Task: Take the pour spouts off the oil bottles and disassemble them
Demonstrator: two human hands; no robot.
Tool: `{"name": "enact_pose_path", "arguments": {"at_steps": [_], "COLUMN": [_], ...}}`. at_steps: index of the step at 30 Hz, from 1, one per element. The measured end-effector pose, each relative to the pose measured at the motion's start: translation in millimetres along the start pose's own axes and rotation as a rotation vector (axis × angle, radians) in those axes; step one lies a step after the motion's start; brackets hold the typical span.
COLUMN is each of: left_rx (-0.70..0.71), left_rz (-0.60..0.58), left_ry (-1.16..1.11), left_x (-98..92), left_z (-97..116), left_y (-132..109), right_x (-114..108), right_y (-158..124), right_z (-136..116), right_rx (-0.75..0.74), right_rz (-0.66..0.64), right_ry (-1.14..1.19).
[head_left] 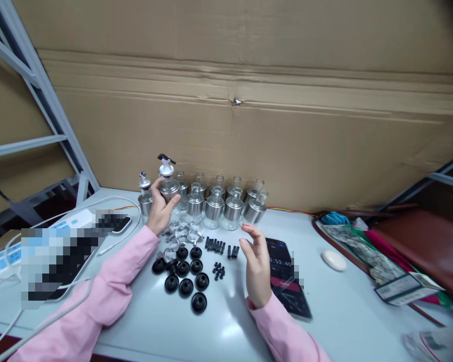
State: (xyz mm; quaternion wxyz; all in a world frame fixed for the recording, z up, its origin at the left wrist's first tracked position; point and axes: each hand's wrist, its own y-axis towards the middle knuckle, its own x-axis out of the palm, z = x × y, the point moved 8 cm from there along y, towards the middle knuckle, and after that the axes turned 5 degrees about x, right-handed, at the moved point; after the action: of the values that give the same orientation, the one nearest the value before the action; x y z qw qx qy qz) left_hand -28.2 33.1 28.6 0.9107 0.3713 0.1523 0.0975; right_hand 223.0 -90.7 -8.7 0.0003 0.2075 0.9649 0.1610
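Note:
My left hand point(162, 208) is wrapped round a glass bottle point(169, 188) with a steel sleeve; a silver pour spout with a black lever tops it. Left of it stands another spouted bottle point(145, 198). Several open-necked bottles point(214, 207) with steel sleeves stand in rows to its right. My right hand point(258, 269) hovers over the table with curved fingers apart and nothing between them. Between my hands lie silver spout parts point(181, 234), round black stoppers point(186, 287), short black lever pieces point(214, 245) and tiny black plugs point(218, 271).
A phone point(287, 281) showing a timer lies beside my right hand. Further right are a white oval object point(334, 260), a small box point(407, 288) and a brown bag point(419, 236). Power strips point(71, 221) and white cables occupy the left. Cardboard point(249, 146) stands behind the table.

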Motion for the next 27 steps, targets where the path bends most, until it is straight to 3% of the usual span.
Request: {"name": "enact_pose_path", "arguments": {"at_steps": [5, 11, 22, 27], "left_rx": [-0.054, -0.135, -0.186, -0.204], "left_rz": [-0.053, -0.110, -0.209, -0.198], "left_ry": [0.086, 0.123, 0.123, 0.067], "left_x": [8.8, 15.5, 23.9, 10.2], "left_z": [-31.2, -46.5, -58.8, -40.8], "left_y": [-4.5, -11.5, -12.1, -25.0], "right_x": [1.6, 7.5, 7.0, 6.5], "right_y": [-0.6, -3.5, -1.7, -1.1], "right_z": [0.3, 4.6, 7.4, 8.0], "right_rx": [0.016, 0.081, 0.130, 0.124], "right_rz": [-0.025, -0.082, -0.085, -0.075], "right_ry": [-0.010, -0.003, -0.004, -0.002]}}
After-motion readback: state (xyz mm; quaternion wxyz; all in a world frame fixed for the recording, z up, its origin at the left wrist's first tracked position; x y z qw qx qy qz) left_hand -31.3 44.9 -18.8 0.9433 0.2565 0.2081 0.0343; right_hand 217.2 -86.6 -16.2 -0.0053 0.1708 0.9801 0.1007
